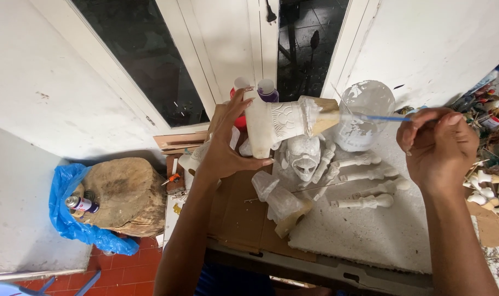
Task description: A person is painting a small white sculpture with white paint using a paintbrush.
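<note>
My left hand (227, 140) grips a white-painted carved wooden piece (279, 123), held up on its side; its bare wooden end (326, 112) points right. My right hand (438, 145) pinches a thin blue-handled brush (378, 118) whose tip meets that wooden end. Below the piece lies a white carved mask (304, 156) on a white-coated board (370, 230). Several white carved sticks (364, 181) lie beside the mask.
A clear plastic jar smeared with white paint (362, 112) stands behind the brush. Cardboard (238, 214) and crumpled plastic (279, 200) cover the bench. Left on the floor sits a wood block (123, 194) on a blue bag with a spray can (81, 204). Small figures clutter the right edge (488, 189).
</note>
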